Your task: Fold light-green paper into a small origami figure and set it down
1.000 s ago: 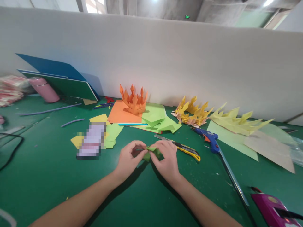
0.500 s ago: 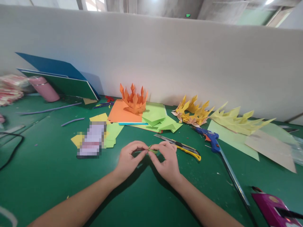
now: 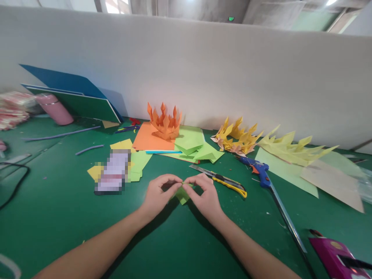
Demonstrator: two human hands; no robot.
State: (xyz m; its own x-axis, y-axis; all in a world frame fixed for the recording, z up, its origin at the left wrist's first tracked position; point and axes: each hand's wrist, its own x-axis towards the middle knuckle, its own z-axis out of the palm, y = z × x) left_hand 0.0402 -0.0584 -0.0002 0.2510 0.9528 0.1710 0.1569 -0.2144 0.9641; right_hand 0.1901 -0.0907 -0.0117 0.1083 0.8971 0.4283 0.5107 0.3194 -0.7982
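Both my hands meet above the green table, pinching a small folded piece of green paper [image 3: 183,197] between thumbs and forefingers. My left hand [image 3: 159,193] grips its left side, my right hand [image 3: 205,195] its right. The paper's lower corner points down toward me, and its upper edge is partly hidden by my fingertips. Just beyond my right hand lies a yellow utility knife [image 3: 228,183] with its blade out. Behind my hands are loose light-green paper pieces [image 3: 200,151] and an orange folded-paper crown [image 3: 165,124] standing on orange sheets [image 3: 142,137].
A phone [image 3: 114,170] lies on yellow and green paper at left. To the right are a yellow paper crown [image 3: 236,139], a pale-yellow spiked strip [image 3: 293,147], a blue glue gun [image 3: 263,172] and a magenta box [image 3: 334,252]. A pink bottle [image 3: 55,109] leans at far left.
The green paper has turned in my fingers, so its flat face and lower corner now show below my fingertips. My hands have barely shifted.
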